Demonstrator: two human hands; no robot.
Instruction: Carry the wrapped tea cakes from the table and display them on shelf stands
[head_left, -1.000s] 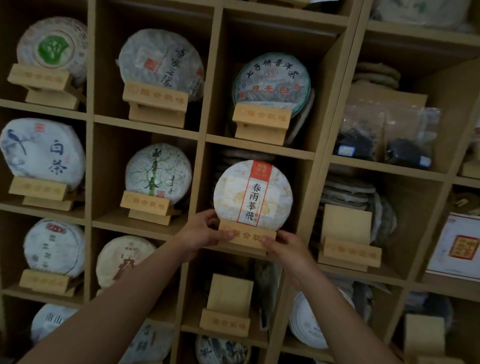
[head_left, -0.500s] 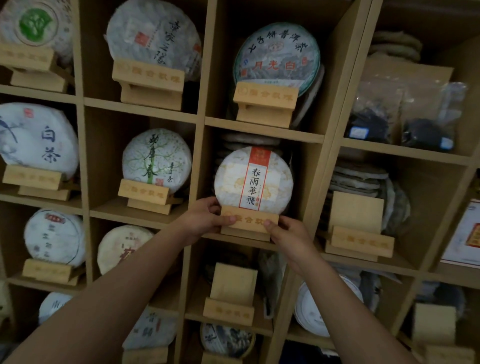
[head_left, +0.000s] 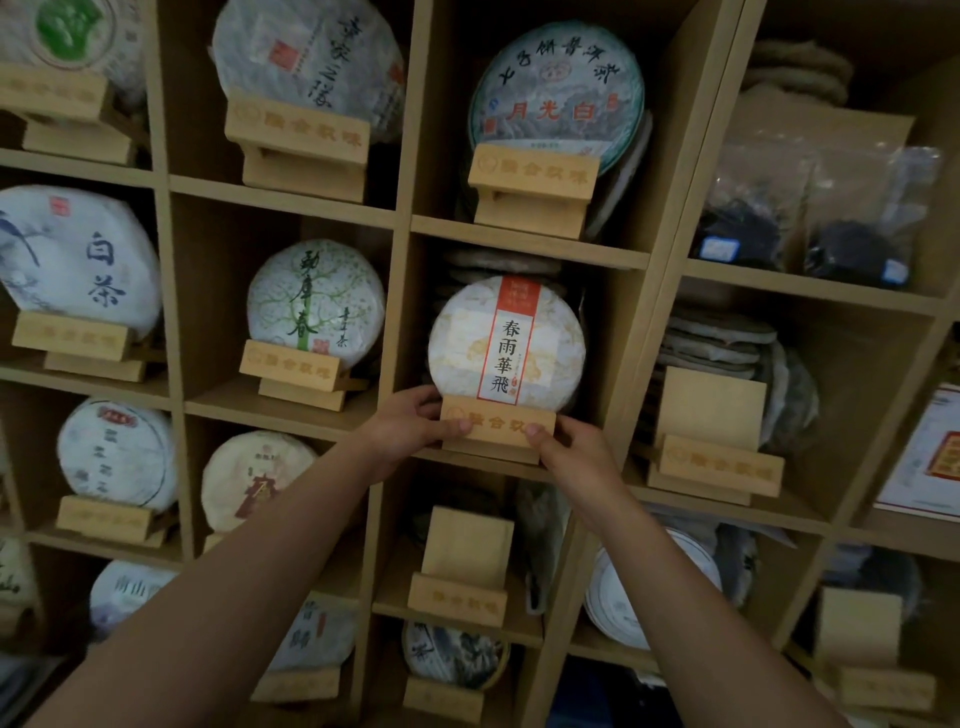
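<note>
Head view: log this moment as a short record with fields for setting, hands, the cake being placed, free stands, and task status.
setting: wooden cubby shelf with wrapped tea cakes on wooden stands
left hand: grips the left end of the stand
right hand: grips the stand's right end
cake: red-banded wrapper, upright on the held stand in the middle cubby
free stands: empty stand in the cubby below; another empty stand in the cubby to the right
status: cake seated; stand at the cubby's front edge, both hands on it
</note>
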